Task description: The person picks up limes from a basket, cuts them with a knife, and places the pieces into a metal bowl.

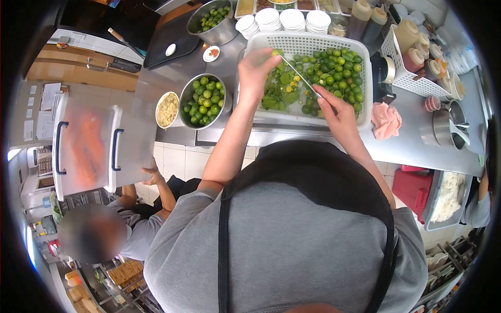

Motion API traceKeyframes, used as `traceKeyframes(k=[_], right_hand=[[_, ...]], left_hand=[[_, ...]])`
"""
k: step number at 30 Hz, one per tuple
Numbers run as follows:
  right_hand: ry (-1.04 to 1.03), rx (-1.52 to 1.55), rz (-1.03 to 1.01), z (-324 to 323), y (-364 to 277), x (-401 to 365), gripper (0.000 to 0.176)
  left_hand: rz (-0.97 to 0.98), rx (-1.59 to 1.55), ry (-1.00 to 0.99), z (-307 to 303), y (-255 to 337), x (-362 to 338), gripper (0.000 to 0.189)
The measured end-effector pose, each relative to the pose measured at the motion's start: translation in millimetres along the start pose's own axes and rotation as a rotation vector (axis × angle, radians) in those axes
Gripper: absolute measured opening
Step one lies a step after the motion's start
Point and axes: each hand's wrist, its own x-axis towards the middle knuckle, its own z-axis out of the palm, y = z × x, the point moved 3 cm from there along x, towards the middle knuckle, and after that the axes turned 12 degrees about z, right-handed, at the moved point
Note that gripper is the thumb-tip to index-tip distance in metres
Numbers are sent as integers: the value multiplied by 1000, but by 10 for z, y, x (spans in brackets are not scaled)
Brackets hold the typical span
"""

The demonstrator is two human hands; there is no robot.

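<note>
A white perforated basket (368, 78) holds many green limes (342, 73), with leaves and a few cut yellowish pieces at its left part. Above the basket's left side, my left hand (255, 70) pinches a small green lime (275, 52) at the fingertips. My right hand (336, 109) is closed on the handle of a knife (300, 74), over the basket's middle. The blade slants up to the left, and its tip is at the lime. A metal pot of limes (203, 101) stands left of the basket.
Another pot of limes (211, 21), stacked white dishes (269, 20) and a bowl of chopped food (167, 109) surround the basket. A pink cloth (386, 121) and a bottle basket (404, 78) are on the right. At left, a co-worker carries large containers (86, 146).
</note>
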Motion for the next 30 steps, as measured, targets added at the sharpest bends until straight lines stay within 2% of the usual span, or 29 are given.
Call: traceKeyframes(k=[4,7,9,10,12,14,16,17,20,22,23,24,26,27,28,30], right_hand=[[38,-84,42,-7,17,30,28],[18,-36,79,-6,-5,46,27],[27,-40,35,14,-1,43,27],[41,-41,-10,25,-4,44,27],[47,-58,-44,47,-12,38,27],[51,-71,-80,57,12,44,27],[68,-108,-68,48,116,56,28],[24,-138,73,16,163,74,28],[63,-111,66,-33,230,94,28],[49,-97,71,-51,240,108,28],[67,-97,56,-64,258,119,29],[86,-98,40,-83,273,129,29],[66,-103,104,-124,339,152,29],[54,-106,170,-130,368,158,28],[55,-104,166,-103,355,166,28],[128,-33,41,-126,283,147,29]], left_hand=[[-51,17,-45,80,1,-89,20],[-140,-53,-103,144,43,-135,18],[-245,-309,-93,135,52,-129,17],[-241,-308,-86,99,52,-115,17],[-372,-522,-12,-8,32,-85,16],[-372,-564,14,-241,-43,-24,15],[-283,-679,63,-457,93,51,19],[-215,-532,98,-616,178,34,18],[-123,-67,136,-1181,443,37,20],[-128,427,61,-1519,671,-30,29],[-188,575,29,-1766,650,-48,31],[-191,573,35,-1782,709,-68,31],[-83,1192,40,-1823,907,-89,29],[11,1261,57,-1760,958,-70,29],[14,1263,58,-1715,938,-35,29],[99,1036,-37,-1492,789,49,31]])
